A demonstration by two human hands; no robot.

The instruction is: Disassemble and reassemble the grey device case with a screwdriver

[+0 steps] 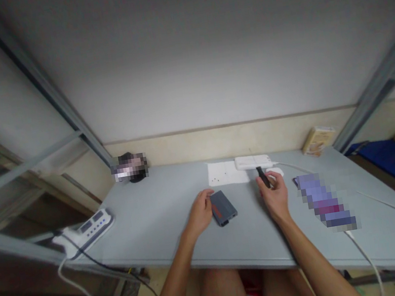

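Observation:
A flat dark grey case [225,208] with a reddish-brown patch lies on the desk, a small black part at its near edge. My left hand [200,212] rests against the left side of the case, fingers stretched out and bent a little toward its upper corner. To the right, raised over the desk, my right hand [274,193] is closed around a slim black tool [262,176] pointing up and away. Its exact kind is not clear. Behind the hands lies a white sheet of paper [220,173] with several tiny dark specks on it.
A white power strip [253,161] with a cable overlaps the paper, beside a white round object [275,171]. A blurred-out phone-like item [326,202] lies right, a yellow box [318,140] back right. Another power strip [87,233] sits left, a dark pixelated object [131,167] back left.

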